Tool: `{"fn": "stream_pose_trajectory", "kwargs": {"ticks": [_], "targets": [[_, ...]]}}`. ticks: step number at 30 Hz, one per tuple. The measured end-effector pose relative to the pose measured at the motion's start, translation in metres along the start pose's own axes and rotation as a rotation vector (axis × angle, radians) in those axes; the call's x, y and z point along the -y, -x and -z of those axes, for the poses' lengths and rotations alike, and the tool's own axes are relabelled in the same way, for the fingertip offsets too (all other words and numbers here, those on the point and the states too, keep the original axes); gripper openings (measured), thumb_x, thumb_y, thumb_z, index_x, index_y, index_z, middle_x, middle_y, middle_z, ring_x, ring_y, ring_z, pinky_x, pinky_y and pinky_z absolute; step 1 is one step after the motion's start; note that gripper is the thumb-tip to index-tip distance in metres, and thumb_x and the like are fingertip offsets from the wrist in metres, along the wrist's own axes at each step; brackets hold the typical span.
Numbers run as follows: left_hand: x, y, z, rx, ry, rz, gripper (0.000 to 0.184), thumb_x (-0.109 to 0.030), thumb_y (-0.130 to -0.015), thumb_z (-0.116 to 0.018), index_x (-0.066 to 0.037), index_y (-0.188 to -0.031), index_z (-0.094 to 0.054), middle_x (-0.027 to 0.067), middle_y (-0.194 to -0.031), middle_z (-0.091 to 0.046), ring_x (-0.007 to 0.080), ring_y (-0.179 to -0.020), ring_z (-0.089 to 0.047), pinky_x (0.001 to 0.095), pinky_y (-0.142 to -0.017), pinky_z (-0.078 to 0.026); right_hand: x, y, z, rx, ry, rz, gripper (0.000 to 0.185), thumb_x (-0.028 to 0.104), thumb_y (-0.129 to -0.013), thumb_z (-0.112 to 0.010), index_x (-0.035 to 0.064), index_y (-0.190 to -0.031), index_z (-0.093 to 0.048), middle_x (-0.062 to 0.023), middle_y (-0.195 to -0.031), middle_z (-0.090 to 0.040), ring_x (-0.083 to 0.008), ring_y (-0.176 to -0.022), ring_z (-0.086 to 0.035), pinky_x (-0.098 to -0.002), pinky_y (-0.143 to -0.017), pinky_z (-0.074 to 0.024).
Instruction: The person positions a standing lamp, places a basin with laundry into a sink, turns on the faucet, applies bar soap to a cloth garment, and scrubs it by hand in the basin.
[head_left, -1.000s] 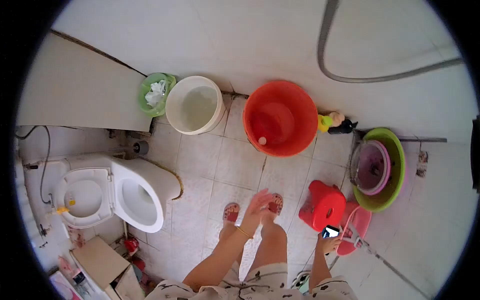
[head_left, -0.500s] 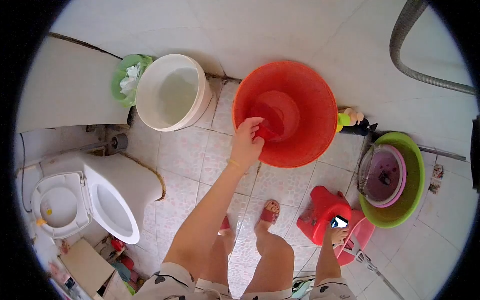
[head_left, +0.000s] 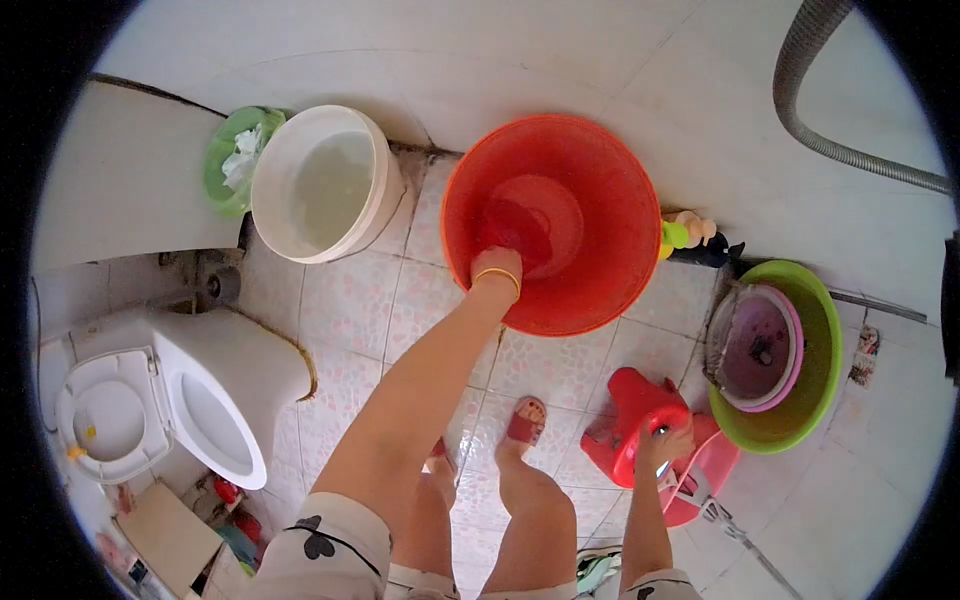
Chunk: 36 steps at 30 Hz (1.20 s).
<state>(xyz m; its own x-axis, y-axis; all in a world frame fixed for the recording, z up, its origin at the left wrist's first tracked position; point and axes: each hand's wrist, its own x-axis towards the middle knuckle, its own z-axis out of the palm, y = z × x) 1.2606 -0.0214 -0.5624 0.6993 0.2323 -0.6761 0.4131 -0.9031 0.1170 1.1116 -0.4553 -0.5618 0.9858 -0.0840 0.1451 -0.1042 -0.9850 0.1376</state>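
Note:
My left hand (head_left: 496,264) reaches over the near rim into a large orange bucket (head_left: 620,240). Its fingers curl down around the edge of a red scoop-like vessel (head_left: 516,226) low inside, though the fingertips are hidden. Over at the right, my right hand (head_left: 678,443) is closed around a small phone-like device (head_left: 661,431), mostly covered by the fingers. That hand hovers at the top of a red plastic stool (head_left: 640,408); whether it touches the stool I cannot tell.
A white bucket of water (head_left: 388,190) and a green bin (head_left: 220,165) stand along the wall. The toilet (head_left: 235,360) is at left. Nested basins (head_left: 825,370) and a pink basin (head_left: 715,470) sit at right. A grey hose (head_left: 795,110) hangs above.
My left hand has gone deeper into the orange bucket, fingers now turned down. The right hand has turned, so the device's lit screen is mostly hidden. The view has shifted slightly.

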Motion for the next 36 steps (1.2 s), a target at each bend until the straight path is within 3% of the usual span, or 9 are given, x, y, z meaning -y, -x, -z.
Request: {"fn": "stream_pose_trajectory", "kwargs": {"ticks": [4,6,10,14,22,25,28,31,36], "targets": [[0.002,0.015,0.013,-0.083,0.027,-0.021,0.022,-0.011,-0.087,-0.048,-0.006,-0.098,-0.067,0.0158,-0.104,-0.064,0.0287,-0.094,-0.065,0.0376,-0.075,-0.055,0.143,-0.069,0.068,0.055,-0.704,0.077,0.07,0.018,-0.074,-0.069,-0.0037,-0.131,-0.035,-0.022,-0.13,-0.04,-0.0381,-0.122,-0.035,-0.0448,-0.106,-0.0225],[-0.002,0.028,0.023,-0.1,0.06,-0.021,0.021,-0.01,-0.086,-0.049,-0.006,-0.098,-0.066,0.0153,-0.103,-0.065,0.0282,-0.093,-0.065,0.0383,-0.076,-0.054,0.193,-0.092,0.068,0.055,-0.745,0.14,0.077,0.026,-0.073,-0.071,-0.0042,-0.133,-0.032,-0.0248,-0.136,-0.033,-0.0384,-0.128,-0.028,-0.0465,-0.108,-0.019],[0.005,0.049,0.033,-0.079,0.062,-0.054,0.023,-0.009,-0.082,-0.052,-0.007,-0.101,-0.065,0.0145,-0.108,-0.063,0.0276,-0.099,-0.062,0.0415,-0.09,-0.047,0.281,-0.111,0.127,0.219,-0.732,0.72,0.071,0.028,-0.075,-0.069,0.0016,-0.133,-0.037,-0.0216,-0.139,-0.032,-0.038,-0.129,-0.029,-0.0467,-0.108,-0.0223],[0.031,0.076,0.022,-0.481,0.08,-0.322,0.032,-0.011,-0.078,-0.055,-0.007,-0.11,-0.061,0.0135,-0.119,-0.057,0.0283,-0.111,-0.054,0.0426,-0.101,-0.038,0.296,-0.085,0.092,0.347,-0.545,0.932,0.055,0.025,-0.077,-0.065,0.0028,-0.124,-0.047,-0.0202,-0.12,-0.052,-0.0311,-0.118,-0.045,-0.0437,-0.102,-0.0319],[0.077,0.23,0.028,-0.518,0.752,-0.166,0.042,0.003,-0.075,-0.053,-0.009,-0.114,-0.056,0.0142,-0.125,-0.051,0.0315,-0.116,-0.048,0.0376,-0.097,-0.041,0.345,-0.06,0.093,0.423,-0.393,0.897,0.038,0.021,-0.078,-0.061,0.0026,-0.11,-0.053,-0.0078,-0.079,-0.064,-0.0235,-0.078,-0.063,-0.038,-0.069,-0.0482],[0.098,0.289,0.001,-0.514,0.835,-0.045,0.044,0.005,-0.073,-0.05,-0.01,-0.113,-0.057,0.0152,-0.124,-0.051,0.033,-0.111,-0.051,0.0388,-0.093,-0.044,0.376,-0.058,0.13,0.748,-0.198,0.719,0.047,0.022,-0.081,-0.06,0.0008,-0.12,-0.047,-0.0122,-0.098,-0.064,-0.0244,-0.096,-0.061,-0.0391,-0.083,-0.0459],[0.12,0.348,-0.023,-0.48,0.966,0.075,0.044,0.006,-0.072,-0.05,-0.01,-0.112,-0.057,0.0162,-0.123,-0.051,0.0344,-0.108,-0.052,0.0389,-0.09,-0.046,0.376,-0.037,0.132,0.452,-0.298,0.704,0.06,0.023,-0.08,-0.063,-0.0008,-0.13,-0.039,-0.0179,-0.124,-0.053,-0.0268,-0.119,-0.048,-0.0418,-0.098,-0.0366],[0.141,0.397,-0.054,-0.566,0.974,0.111,0.043,0.005,-0.072,-0.051,-0.01,-0.112,-0.057,0.0174,-0.121,-0.052,0.0354,-0.106,-0.053,0.0384,-0.088,-0.047,0.371,-0.021,0.176,0.426,-0.456,0.72,0.071,0.024,-0.077,-0.067,-0.0009,-0.135,-0.034,-0.0193,-0.14,-0.036,-0.0301,-0.131,-0.032,-0.0443,-0.107,-0.0248],[0.165,0.504,-0.01,-0.588,1.036,0.272,0.043,0.004,-0.071,-0.052,-0.009,-0.112,-0.055,0.0199,-0.118,-0.052,0.0371,-0.106,-0.052,0.0397,-0.09,-0.045,0.346,0.046,0.285,0.508,-0.572,0.878,0.071,0.023,-0.076,-0.068,-0.0003,-0.133,-0.034,-0.0251,-0.135,-0.039,-0.0362,-0.127,-0.035,-0.0469,-0.105,-0.0259]]}}
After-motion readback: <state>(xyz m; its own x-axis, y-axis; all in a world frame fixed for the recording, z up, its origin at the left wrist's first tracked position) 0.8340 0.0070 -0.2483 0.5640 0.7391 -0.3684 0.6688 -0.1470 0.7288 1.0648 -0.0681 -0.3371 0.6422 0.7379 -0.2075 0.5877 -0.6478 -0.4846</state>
